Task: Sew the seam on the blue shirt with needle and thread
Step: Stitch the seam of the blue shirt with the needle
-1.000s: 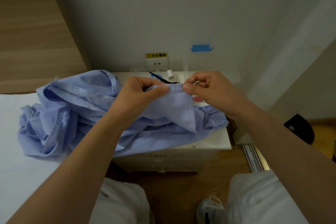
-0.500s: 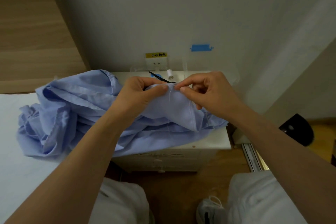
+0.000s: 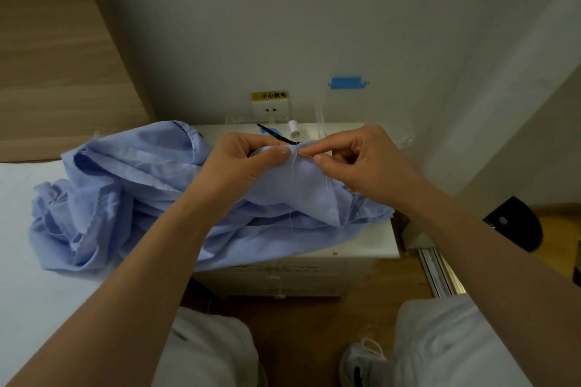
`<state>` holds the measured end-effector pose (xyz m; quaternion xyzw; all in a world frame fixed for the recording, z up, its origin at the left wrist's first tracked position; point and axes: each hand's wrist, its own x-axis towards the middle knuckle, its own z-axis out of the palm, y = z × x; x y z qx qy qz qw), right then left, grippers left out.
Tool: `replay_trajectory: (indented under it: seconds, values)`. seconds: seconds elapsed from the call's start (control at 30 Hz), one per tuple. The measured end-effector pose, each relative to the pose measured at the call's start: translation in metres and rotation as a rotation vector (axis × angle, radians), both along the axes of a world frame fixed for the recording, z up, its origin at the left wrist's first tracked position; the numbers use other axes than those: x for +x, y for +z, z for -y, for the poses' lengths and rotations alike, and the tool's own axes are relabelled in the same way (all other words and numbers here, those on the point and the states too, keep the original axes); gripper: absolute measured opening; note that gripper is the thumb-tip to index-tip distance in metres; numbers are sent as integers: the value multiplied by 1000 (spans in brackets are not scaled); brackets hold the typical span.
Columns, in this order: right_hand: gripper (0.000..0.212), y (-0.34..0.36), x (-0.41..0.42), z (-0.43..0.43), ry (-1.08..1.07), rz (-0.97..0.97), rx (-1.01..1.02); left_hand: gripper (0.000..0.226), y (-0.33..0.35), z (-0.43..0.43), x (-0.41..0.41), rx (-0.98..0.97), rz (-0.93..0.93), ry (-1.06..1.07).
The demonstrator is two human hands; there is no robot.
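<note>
- The right hand (image 3: 367,163) is sitting a little farther right than a second ago, when its fingertips were pressed against the fold. A short length of needle (image 3: 305,154) is now showing between fold and fingertips.
- Judging by that, a stitch is being worked through the seam. I cannot tell whether the needle is going in or coming out.
- The right hand is pinching the needle between thumb and forefinger, with the other fingers curling in.
- The left hand (image 3: 242,166) is gripping the raised fold of the blue shirt (image 3: 125,185), thumb on top, much as it was.
- The thread (image 3: 292,185) is hanging loose down the front of the fold.
- The shirt is lying bunched across the bed (image 3: 28,276) and the white nightstand (image 3: 374,239).
- Open room for pulling is lying to the right, past the nightstand's edge. The wall, a white spool (image 3: 294,128) and a black tool (image 3: 270,132) are crowding the far side.
</note>
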<state>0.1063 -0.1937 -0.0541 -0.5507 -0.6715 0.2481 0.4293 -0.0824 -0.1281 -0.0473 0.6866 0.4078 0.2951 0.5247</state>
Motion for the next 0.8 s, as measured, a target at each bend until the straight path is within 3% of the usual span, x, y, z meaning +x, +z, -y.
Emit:
replay_trajectory:
  seconds: [0.3, 0.47, 0.63, 0.8]
  values:
    - [22, -2, 0, -1, 5, 50, -18, 13, -2, -2, 0, 110, -67, -17]
    - [48, -1, 0, 0, 42, 88, -154, 12, -7, -4, 0, 269, -176, -17]
    - [20, -3, -1, -1, 41, 120, -192, 12, -9, -5, 1, 349, -221, -29]
    - [16, -5, -2, -2, 33, 84, -172, 10, -10, -5, 2, 351, -217, -8]
